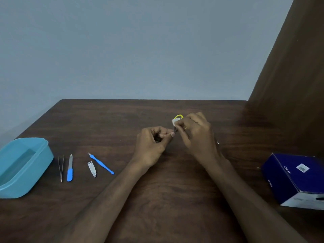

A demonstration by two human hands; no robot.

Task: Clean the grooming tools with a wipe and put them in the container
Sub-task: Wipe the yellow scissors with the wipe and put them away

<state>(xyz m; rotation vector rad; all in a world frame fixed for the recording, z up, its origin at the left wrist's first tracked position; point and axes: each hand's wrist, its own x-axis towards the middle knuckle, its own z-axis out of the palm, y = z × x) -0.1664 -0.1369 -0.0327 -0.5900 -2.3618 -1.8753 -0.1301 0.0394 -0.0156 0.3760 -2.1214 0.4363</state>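
Small scissors with yellow handles [178, 117] are held above the middle of the table between both hands. My left hand [154, 142] pinches the metal blade tip with thumb and finger. My right hand [196, 132] pinches a small white wipe [174, 122] around the blades; most of the scissors are hidden by its fingers. On the left of the table lie tweezers [61, 168], a blue-handled nail file [70, 168], a metal nail clipper [91, 168] and a blue cuticle tool [101, 163]. A light blue open container [41, 151] stands at the far left.
A dark blue box [294, 178] with a white end sits at the right edge of the dark wooden table [122, 120]. A brown wooden panel [289, 76] rises at the right. A grey wall is behind the table.
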